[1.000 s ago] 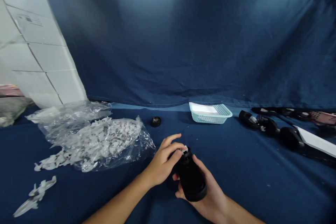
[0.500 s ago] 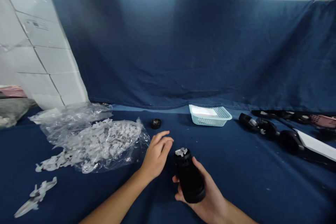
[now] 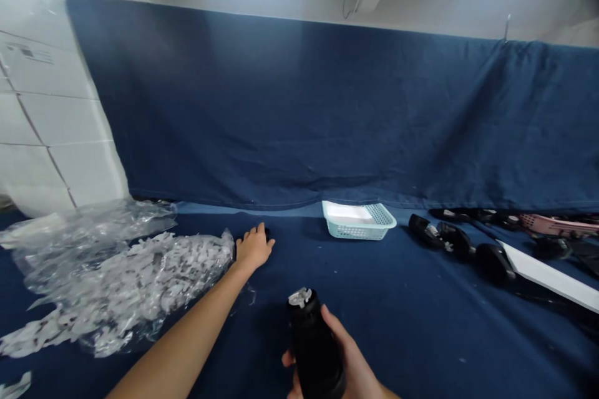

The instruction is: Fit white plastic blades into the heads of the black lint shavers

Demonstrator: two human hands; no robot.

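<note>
My right hand (image 3: 355, 361) is wrapped around a black, bottle-shaped housing (image 3: 316, 346), held tilted near the front of the table. A pale grey-white plastic piece (image 3: 299, 297) sits in its top end. My left hand (image 3: 254, 249) is stretched forward, its fingers curled down over a small round black cap (image 3: 267, 234). Only a sliver of that cap shows; the rest is hidden under the hand. Beside my left forearm lies a clear plastic bag (image 3: 154, 280) heaped with small white plastic parts, some of them spilling out at its left.
A light-blue basket (image 3: 360, 232) with something white in it stands at the back. At right lie several black housings (image 3: 423, 230), a white strip (image 3: 552, 277) and a pink basket (image 3: 556, 224). Dark blue cloth (image 3: 290, 112) hangs behind; white boxes (image 3: 70, 118) are stacked at left.
My left hand has moved forward and away from the housing, onto the round black cap. The right hand still holds the housing, now lower in view. The camera view has shifted.
</note>
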